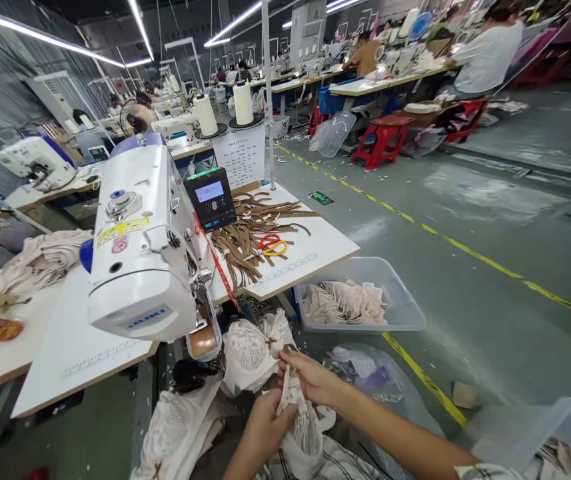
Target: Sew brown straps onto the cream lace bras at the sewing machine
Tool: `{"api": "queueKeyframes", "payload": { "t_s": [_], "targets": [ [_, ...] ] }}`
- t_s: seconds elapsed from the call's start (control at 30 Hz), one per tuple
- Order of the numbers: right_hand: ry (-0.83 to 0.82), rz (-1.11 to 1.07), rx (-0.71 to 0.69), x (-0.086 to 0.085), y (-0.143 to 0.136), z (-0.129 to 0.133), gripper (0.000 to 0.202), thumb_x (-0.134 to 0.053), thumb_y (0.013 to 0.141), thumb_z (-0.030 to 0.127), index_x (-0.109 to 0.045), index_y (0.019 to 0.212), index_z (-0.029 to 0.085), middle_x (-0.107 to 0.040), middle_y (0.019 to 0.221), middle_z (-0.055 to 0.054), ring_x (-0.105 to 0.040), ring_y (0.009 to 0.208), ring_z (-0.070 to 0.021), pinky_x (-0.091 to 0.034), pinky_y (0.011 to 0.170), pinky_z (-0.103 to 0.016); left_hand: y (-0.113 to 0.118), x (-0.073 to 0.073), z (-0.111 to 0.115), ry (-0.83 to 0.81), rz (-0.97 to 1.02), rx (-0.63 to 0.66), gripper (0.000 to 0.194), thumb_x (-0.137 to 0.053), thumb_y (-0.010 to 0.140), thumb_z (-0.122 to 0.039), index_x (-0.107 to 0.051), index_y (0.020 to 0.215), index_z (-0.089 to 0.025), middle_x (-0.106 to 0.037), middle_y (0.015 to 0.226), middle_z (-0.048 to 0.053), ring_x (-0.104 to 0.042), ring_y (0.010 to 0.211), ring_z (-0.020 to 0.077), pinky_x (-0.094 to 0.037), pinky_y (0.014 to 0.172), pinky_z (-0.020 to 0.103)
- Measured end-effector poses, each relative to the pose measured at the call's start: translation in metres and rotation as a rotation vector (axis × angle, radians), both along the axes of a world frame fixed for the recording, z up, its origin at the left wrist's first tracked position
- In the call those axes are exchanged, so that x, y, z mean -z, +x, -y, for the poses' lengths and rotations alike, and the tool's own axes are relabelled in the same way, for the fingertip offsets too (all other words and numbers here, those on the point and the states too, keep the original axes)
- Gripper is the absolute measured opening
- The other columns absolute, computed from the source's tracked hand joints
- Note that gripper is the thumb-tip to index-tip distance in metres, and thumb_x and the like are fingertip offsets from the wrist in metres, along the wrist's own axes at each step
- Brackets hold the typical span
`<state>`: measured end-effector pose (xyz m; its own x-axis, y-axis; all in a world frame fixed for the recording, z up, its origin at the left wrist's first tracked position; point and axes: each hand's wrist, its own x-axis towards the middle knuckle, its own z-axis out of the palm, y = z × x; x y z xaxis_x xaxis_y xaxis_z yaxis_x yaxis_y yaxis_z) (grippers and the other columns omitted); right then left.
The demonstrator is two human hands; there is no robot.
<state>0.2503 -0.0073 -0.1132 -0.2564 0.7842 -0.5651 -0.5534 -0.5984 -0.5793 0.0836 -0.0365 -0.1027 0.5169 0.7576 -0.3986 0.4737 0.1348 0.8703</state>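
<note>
Between my two hands is a cream lace bra [304,430], its cup hanging toward my lap. My left hand [265,423] is closed on its edge from below, thumb on top. Higher up, my right hand [310,377] pinches the bra's upper end with its fingertips. Just beyond my hands, another lace bra cup [246,357] with a small brown bow lies by the sewing arm. More cream bras [172,427] hang lower left. The white sewing machine [138,267] stands in front of me, its narrow arm end [204,340] near the bras.
Brown strips [245,233] and orange-red scissors [272,245] lie on the white tabletop [310,257]. A clear bin [410,320] of cream pieces stands right, with a plastic bag [390,383] below it. A control panel [210,199] sits beside the machine. Other people work farther back.
</note>
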Motion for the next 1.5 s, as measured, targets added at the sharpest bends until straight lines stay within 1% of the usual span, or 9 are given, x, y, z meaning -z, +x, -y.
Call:
{"api": "queueKeyframes", "payload": {
  "t_s": [0.2, 0.43, 0.53, 0.7, 0.8, 0.93, 1.17, 1.3, 1.5],
  "targets": [
    [-0.036, 0.022, 0.339, -0.001, 0.072, -0.038, 0.015, -0.062, 0.092, 0.031, -0.063, 0.085, 0.018, -0.055, 0.065, 0.002, -0.058, 0.057, -0.01, -0.055, 0.059, -0.022, -0.066, -0.021, -0.006, 0.031, -0.224, 0.082, 0.03, -0.049, 0.09, -0.042, -0.062, 0.078, -0.017, -0.061, 0.075, 0.002, -0.055, 0.075, 0.0182, -0.037, 0.066, 0.026],
    [0.053, 0.076, 0.631, -0.023, 0.147, -0.069, 0.019, -0.06, 0.093, 0.03, -0.057, 0.079, 0.018, -0.038, 0.055, 0.009, -0.04, 0.042, -0.0046, -0.05, 0.049, -0.016, -0.127, -0.049, -0.026, 0.08, -0.381, 0.034, 0.032, -0.046, 0.089, -0.046, -0.065, 0.083, -0.021, -0.066, 0.08, 0.004, -0.061, 0.079, 0.0232, -0.045, 0.07, 0.029],
    [0.121, 0.118, 0.702, -0.033, 0.158, -0.078, 0.019, -0.063, 0.091, 0.034, -0.057, 0.082, 0.018, -0.039, 0.057, 0.009, -0.035, 0.041, -0.003, -0.047, 0.046, -0.015, -0.14, -0.042, -0.034, 0.121, -0.356, -0.106, 0.037, -0.048, 0.086, -0.053, -0.066, 0.081, -0.021, -0.07, 0.081, 0.006, -0.065, 0.084, 0.0261, -0.049, 0.076, 0.033],
    [0.258, 0.272, 0.756, -0.036, 0.151, -0.088, 0.032, -0.065, 0.086, 0.051, -0.052, 0.086, 0.022, -0.035, 0.057, 0.011, -0.026, 0.041, -0.0026, -0.037, 0.041, -0.012, -0.143, -0.01, -0.039, 0.228, -0.418, -0.546, 0.04, -0.048, 0.084, -0.055, -0.062, 0.093, -0.018, -0.073, 0.083, 0.01, -0.07, 0.081, 0.0274, -0.054, 0.073, 0.035],
    [0.352, 0.374, 0.578, -0.035, 0.117, -0.082, 0.038, -0.064, 0.083, 0.059, -0.055, 0.088, 0.022, -0.029, 0.053, 0.012, -0.022, 0.04, -0.0043, -0.025, 0.037, -0.015, -0.131, -0.003, -0.037, 0.313, -0.573, -0.674, 0.038, -0.037, 0.092, -0.044, -0.054, 0.111, -0.016, -0.071, 0.088, 0.015, -0.07, 0.082, 0.0317, -0.05, 0.068, 0.038],
    [0.505, 0.448, 0.071, -0.048, 0.046, -0.051, 0.029, -0.075, 0.078, 0.043, -0.063, 0.076, 0.017, -0.047, 0.051, 0.007, -0.038, 0.042, -0.0067, -0.029, 0.043, -0.02, -0.107, -0.026, -0.035, 0.494, -0.747, -0.557, 0.035, -0.034, 0.095, -0.04, -0.054, 0.112, -0.016, -0.069, 0.077, 0.014, -0.069, 0.075, 0.0327, -0.046, 0.064, 0.036],
    [1.101, 0.982, -0.675, -0.089, -0.032, -0.014, 0.022, -0.051, 0.091, 0.026, -0.066, 0.078, 0.016, -0.066, 0.072, -0.002, -0.051, 0.065, -0.0124, -0.028, 0.06, -0.025, -0.076, -0.095, -0.023, 0.515, -0.233, -0.247, 0.035, -0.039, 0.097, -0.042, -0.068, 0.103, -0.023, -0.074, 0.102, 0.011, -0.071, 0.09, 0.0235, -0.054, 0.073, 0.031],
    [1.16, 1.062, -0.776, -0.093, -0.038, -0.015, 0.023, -0.05, 0.091, 0.027, -0.068, 0.082, 0.016, -0.069, 0.075, -0.003, -0.053, 0.066, -0.0131, -0.027, 0.06, -0.025, -0.07, -0.104, -0.014, 0.538, -0.226, -0.176, 0.03, -0.055, 0.092, -0.047, -0.073, 0.1, -0.024, -0.074, 0.091, 0.009, -0.071, 0.084, 0.0239, -0.055, 0.071, 0.031],
    [1.079, 1.017, -0.742, -0.089, -0.032, -0.013, 0.021, -0.056, 0.089, 0.03, -0.073, 0.088, 0.018, -0.071, 0.077, -0.003, -0.057, 0.07, -0.0138, -0.031, 0.061, -0.023, -0.068, -0.097, -0.008, 0.515, -0.223, -0.198, 0.035, -0.047, 0.096, -0.048, -0.068, 0.083, -0.024, -0.07, 0.078, 0.006, -0.066, 0.072, 0.0211, -0.052, 0.066, 0.03]
  ]
}}
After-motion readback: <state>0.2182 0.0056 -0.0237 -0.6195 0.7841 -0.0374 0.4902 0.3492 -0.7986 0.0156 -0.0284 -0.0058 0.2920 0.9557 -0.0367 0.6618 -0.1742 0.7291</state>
